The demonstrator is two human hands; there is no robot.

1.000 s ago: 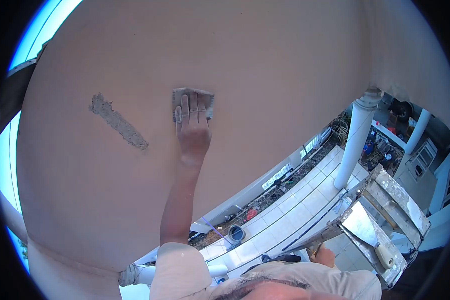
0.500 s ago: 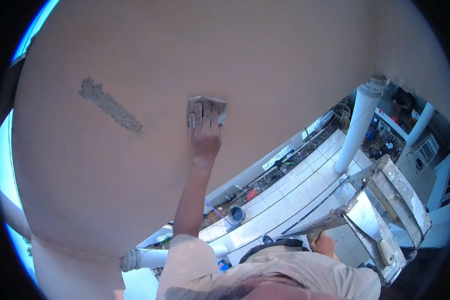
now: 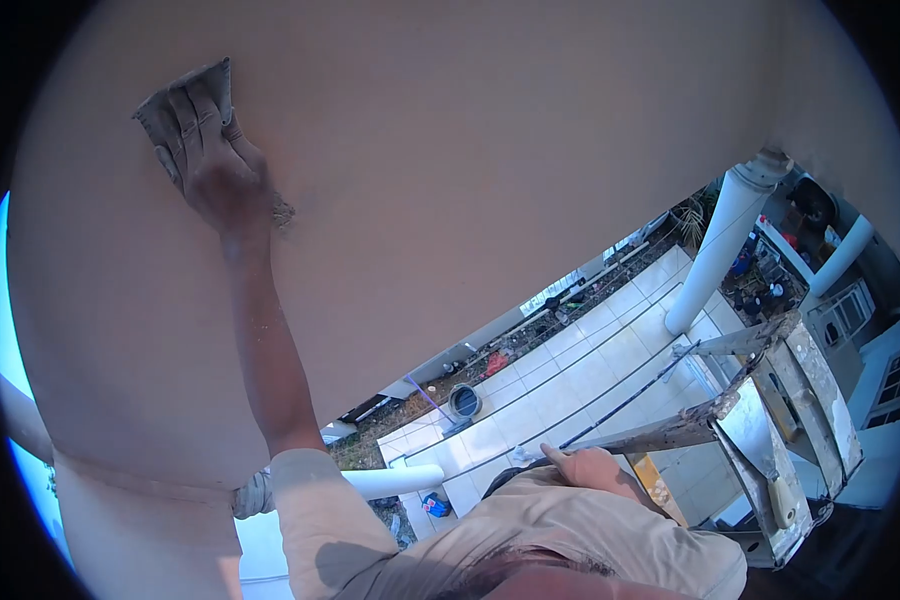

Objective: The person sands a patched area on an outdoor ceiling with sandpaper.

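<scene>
My left hand [image 3: 215, 165] reaches up against the broad tan plastered surface [image 3: 450, 180], fingers laid over a thin grey square sheet [image 3: 218, 85] with dusty, folded-up corners. Hand and sheet cover most of the rough grey plaster patch; only its lower end [image 3: 283, 211] shows beside my wrist. My right hand [image 3: 588, 468] is low, close to my waist and in front of the ladder's rail. Its thumb side faces up and its other fingers curl under; what they hold I cannot tell.
A paint-splashed ladder [image 3: 760, 440] stands close on my right. Far below lies a white tiled floor [image 3: 560, 370] with a dark bucket [image 3: 464, 401]. White columns [image 3: 720, 245] rise to the tan structure, and a planted strip [image 3: 570, 312] edges the tiles.
My left hand has moved up and left with the grey sheet, from bare surface onto the plaster patch. My right hand has shifted left, away from the ladder toward my waist.
</scene>
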